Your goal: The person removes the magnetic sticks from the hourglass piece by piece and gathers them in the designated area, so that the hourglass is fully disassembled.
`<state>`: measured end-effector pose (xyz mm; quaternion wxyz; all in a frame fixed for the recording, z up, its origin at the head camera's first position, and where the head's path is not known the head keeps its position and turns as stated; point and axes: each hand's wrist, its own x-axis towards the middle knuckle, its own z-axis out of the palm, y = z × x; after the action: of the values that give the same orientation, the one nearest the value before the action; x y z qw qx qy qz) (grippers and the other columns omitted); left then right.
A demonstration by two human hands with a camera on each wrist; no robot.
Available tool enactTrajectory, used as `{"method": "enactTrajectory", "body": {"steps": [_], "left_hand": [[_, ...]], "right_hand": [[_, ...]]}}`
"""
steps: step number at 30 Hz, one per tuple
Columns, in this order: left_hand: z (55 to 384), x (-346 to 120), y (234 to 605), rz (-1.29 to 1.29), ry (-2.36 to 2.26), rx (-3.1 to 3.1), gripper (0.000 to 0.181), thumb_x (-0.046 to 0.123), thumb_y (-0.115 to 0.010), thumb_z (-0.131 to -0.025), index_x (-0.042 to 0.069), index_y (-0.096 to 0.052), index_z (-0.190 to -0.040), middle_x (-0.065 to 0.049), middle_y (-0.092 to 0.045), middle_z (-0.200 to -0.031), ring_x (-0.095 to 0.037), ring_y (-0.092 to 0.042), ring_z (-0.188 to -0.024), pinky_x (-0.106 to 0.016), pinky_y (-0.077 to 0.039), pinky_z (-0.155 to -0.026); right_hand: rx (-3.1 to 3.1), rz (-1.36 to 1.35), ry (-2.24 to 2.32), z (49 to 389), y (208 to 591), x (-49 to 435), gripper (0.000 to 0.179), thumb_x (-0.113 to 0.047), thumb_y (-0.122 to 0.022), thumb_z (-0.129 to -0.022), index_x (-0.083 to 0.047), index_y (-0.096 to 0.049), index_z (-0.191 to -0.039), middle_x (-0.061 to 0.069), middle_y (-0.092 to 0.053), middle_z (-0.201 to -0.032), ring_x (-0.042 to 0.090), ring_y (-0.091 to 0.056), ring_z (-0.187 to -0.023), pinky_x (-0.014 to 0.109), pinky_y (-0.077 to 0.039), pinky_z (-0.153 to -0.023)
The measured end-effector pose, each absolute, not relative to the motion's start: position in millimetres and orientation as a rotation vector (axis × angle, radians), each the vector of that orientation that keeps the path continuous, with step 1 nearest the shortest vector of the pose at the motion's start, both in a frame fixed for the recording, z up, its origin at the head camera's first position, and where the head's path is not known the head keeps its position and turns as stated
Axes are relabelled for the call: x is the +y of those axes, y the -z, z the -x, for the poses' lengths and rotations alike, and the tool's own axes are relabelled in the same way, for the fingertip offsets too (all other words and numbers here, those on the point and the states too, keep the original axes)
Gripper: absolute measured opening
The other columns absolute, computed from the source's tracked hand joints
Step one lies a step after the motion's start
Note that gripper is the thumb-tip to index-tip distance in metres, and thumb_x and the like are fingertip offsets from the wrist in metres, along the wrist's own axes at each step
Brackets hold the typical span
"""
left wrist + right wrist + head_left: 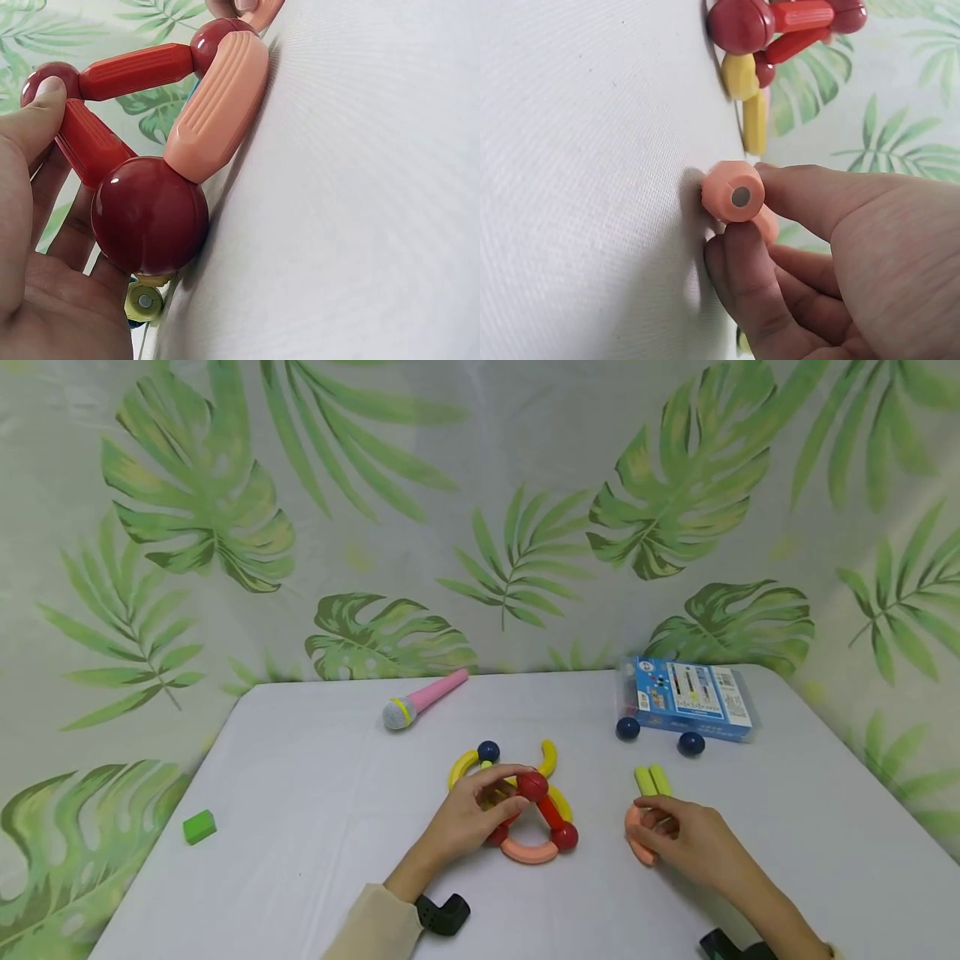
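My left hand [467, 817] pinches the red ball [532, 786] at the top of a structure of magnetic balls and rods. Two straight red rods [136, 71] slope down from that ball to lower red balls [150, 216]. A peach curved rod [529, 852] links the lower balls along the tabletop. Behind, yellow curved rods [462, 768] and a dark blue ball [488, 751] belong to the same cluster. Off to the right, my right hand [693, 842] pinches another peach curved rod [731, 191] between thumb and fingers, close over the table; its magnet end faces the wrist camera.
Two yellow-green straight rods [651, 780] lie just beyond the right hand. Farther back are two dark blue balls [691, 743] and a blue toy box [693, 697]. A pink toy microphone [427, 698] lies at the back, a green block [199, 827] at far left.
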<state>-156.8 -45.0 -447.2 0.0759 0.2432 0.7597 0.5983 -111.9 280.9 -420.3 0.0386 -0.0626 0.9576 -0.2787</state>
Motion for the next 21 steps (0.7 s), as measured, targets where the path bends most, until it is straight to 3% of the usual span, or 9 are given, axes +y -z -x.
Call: {"method": "enactTrajectory", "body": {"steps": [7,13,16,21], "left_hand": [[156.9,-45.9,447.0,-0.730,-1.790,2.282,0.039,0.026,-0.071,-0.099,0.028,-0.066,-0.137,0.001,-0.070,-0.121,-0.017,-0.063,-0.094,-0.026,-0.053,-0.084],[159.1,-46.8,451.0,-0.780,-1.791,2.280,0.040,0.024,-0.071,-0.099,0.025,-0.066,-0.139,0.006,-0.069,-0.133,-0.015,-0.062,-0.097,-0.024,-0.053,-0.084],[160.3,-48.0,453.4,-0.812,-1.790,2.284,0.041,0.023,-0.071,-0.099,0.024,-0.066,-0.140,0.005,-0.070,-0.130,-0.013,-0.062,-0.096,-0.023,-0.052,-0.082],[161.3,-48.7,456.0,-0.849,-1.775,2.313,0.045,0.024,-0.074,-0.096,0.024,-0.066,-0.140,0.001,-0.073,-0.111,-0.012,-0.060,-0.088,-0.023,-0.049,-0.074]], "right_hand": [[3.062,0.192,0.751,111.6,411.0,273.3,0.041,-0.030,-0.078,-0.092,-0.001,-0.072,-0.121,-0.004,-0.066,-0.086,0.012,-0.058,-0.078,0.021,-0.051,-0.065],[3.103,0.418,0.831,114.8,393.3,245.6,0.029,-0.019,-0.081,-0.089,-0.009,-0.075,-0.116,-0.008,-0.062,-0.083,0.009,-0.054,-0.074,0.019,-0.050,-0.064],[3.083,0.591,0.882,117.5,383.9,224.4,0.034,-0.017,-0.082,-0.089,-0.012,-0.074,-0.121,-0.007,-0.067,-0.090,0.010,-0.059,-0.078,0.021,-0.054,-0.066],[3.014,0.813,0.953,127.3,375.3,194.5,0.046,-0.019,-0.082,-0.089,-0.013,-0.068,-0.133,0.001,-0.072,-0.110,0.015,-0.065,-0.087,0.025,-0.058,-0.072]]}}
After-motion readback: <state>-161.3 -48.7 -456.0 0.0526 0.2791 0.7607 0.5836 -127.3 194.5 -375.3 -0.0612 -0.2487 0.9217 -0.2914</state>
